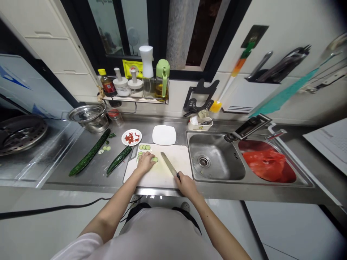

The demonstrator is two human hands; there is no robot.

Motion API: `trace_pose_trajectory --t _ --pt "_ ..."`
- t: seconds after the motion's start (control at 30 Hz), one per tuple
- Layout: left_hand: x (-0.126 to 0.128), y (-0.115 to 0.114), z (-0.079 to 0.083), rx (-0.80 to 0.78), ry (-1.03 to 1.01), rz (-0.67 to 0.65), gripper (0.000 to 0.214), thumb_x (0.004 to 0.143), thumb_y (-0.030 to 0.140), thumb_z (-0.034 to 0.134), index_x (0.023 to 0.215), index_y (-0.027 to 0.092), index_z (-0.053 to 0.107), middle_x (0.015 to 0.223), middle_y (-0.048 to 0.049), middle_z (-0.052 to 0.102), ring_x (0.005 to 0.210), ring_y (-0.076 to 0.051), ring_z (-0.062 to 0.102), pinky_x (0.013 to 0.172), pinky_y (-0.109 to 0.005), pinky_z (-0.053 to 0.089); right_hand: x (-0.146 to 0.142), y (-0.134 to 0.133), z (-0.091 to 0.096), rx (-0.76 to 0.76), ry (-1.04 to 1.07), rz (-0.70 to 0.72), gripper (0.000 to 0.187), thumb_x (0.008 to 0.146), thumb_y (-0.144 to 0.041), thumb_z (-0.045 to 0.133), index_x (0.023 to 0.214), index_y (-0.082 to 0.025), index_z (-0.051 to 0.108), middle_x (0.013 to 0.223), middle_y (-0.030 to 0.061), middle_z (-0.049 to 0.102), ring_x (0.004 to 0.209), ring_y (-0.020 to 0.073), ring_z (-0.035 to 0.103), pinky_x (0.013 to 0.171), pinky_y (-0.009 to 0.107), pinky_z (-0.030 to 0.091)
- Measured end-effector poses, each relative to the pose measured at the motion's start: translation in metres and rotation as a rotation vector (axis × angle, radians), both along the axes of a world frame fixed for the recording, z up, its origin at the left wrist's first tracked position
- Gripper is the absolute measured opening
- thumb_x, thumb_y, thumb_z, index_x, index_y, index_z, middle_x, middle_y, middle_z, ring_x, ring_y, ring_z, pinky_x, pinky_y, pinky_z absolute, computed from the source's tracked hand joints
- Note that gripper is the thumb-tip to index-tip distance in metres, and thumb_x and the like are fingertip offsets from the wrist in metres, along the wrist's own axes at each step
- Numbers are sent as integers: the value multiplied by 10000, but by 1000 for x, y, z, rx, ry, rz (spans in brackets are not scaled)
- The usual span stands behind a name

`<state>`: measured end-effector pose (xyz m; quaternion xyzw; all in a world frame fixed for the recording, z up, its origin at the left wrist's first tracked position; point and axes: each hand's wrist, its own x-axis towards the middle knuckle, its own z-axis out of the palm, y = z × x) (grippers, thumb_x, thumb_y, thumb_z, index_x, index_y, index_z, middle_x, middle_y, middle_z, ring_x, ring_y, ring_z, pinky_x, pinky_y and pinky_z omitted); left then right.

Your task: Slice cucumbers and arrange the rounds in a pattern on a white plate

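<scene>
A kitchen knife [168,163] is gripped by its black handle in my right hand [187,185], the blade slanting over the white cutting board [162,182] and pointing away to the left. My left hand [145,163] is low over the board, fingers curled around cucumber slices [155,159] that show at the fingertips. A short row of cucumber slices [144,147] lies near the board's back left corner. More slices sit partly hidden behind my left hand. The blade and my left hand are apart.
Left of the board lie a cut cucumber [118,160] and a longer whole one [90,153]. Behind are a plate of chopped red pieces [131,137] and a white plate [164,135]. To the right is a sink [217,155], with a red plastic bag [264,164] in its second basin.
</scene>
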<state>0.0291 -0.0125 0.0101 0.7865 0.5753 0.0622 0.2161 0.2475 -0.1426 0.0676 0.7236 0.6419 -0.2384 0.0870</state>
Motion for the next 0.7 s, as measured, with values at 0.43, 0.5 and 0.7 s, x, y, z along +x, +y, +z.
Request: trace_pose_trajectory --t 0.43,0.5,0.7 --pt "1 -3 0 -3 -19 57 302 819 426 587 1060 267 676 1118 -72 585 1114 -280 481 945 -417 329 -12 -9 15 -47 -19 108 272 977 -348 317 1082 -199 519 973 125 699 952 249 650 740 301 383" --pt "1 -3 0 -1 -21 57 298 820 424 587 1060 270 675 1114 -70 584 1111 -278 484 945 -415 330 -13 -9 14 -57 -18 109 261 974 -345 330 1086 -199 516 982 127 698 956 253 649 744 305 386" --pt "2 -2 -2 -3 -27 63 303 811 417 602 1064 268 676 1108 -73 582 1114 -280 484 936 -406 337 -13 -9 15 -69 -17 113 260 973 -329 331 1095 -191 514 980 131 699 957 252 651 755 307 394"
